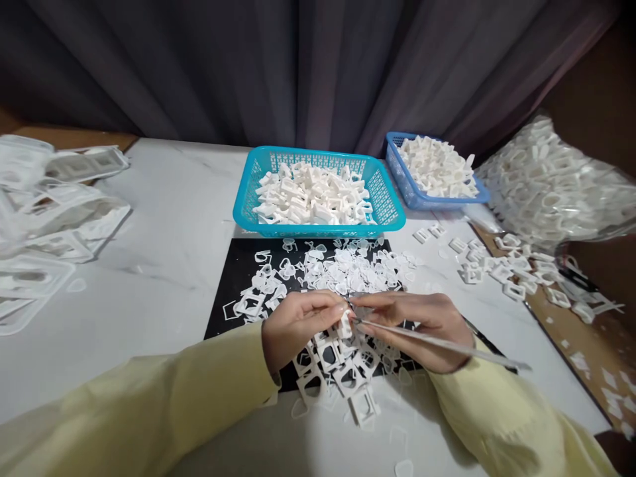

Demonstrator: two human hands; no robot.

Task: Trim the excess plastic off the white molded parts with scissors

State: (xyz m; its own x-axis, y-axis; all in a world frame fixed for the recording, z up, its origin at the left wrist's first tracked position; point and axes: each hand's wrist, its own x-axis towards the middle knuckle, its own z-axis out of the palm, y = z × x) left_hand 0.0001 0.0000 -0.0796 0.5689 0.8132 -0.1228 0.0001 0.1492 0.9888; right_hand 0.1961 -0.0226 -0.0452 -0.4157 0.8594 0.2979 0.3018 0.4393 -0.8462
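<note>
Pinched between the fingers of my left hand (304, 324) is a small white plastic part (345, 324). My right hand (422, 328) grips a thin, long-handled tool (447, 344), its tip touching or very near the part; the exact contact is hidden by my fingers. Both hands are over a black mat (226, 285). Several white frame-shaped parts (328, 356) lie below my hands at the mat's front edge. Beyond my fingers, thin white scraps (342, 268) are heaped on the mat.
Behind the mat, a teal basket (318, 230) holds many white parts. A blue basket (417, 199) of similar parts stands at back right, beside a filled clear bag (556, 185). Loose parts (517, 271) lie on the right. White moulded pieces (64, 218) are piled at left.
</note>
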